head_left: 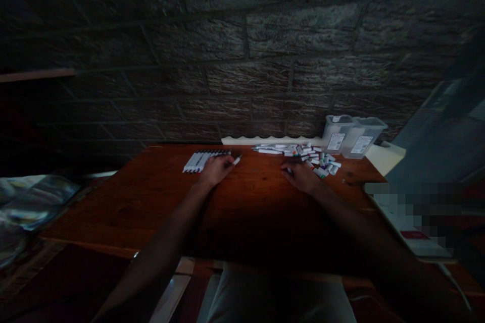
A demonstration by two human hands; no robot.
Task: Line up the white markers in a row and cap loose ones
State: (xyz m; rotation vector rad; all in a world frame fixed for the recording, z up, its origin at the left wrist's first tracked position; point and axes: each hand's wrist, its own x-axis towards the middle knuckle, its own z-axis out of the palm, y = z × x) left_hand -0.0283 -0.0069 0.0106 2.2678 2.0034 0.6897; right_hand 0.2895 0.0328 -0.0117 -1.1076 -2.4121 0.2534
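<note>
My left hand [216, 169] is closed around a white marker [237, 160], whose end sticks out to the right of the fingers. Beside and partly behind that hand, a row of white markers [195, 162] lies side by side on the wooden table. My right hand [304, 177] has its fingers curled together over the tabletop. A small pale bit shows at its fingertips, too dark to name. Next to the right hand is a heap of loose marker caps [322, 165] with coloured ends. More white markers [269, 150] lie loose behind, between the two hands.
Two clear plastic containers [356, 136] with labels stand at the table's back right. A wavy-edged white strip [273, 140] lies along the brick wall [242, 75]. A laptop-like device [413, 232], partly blurred out, sits at the right edge of the wooden table [242, 207].
</note>
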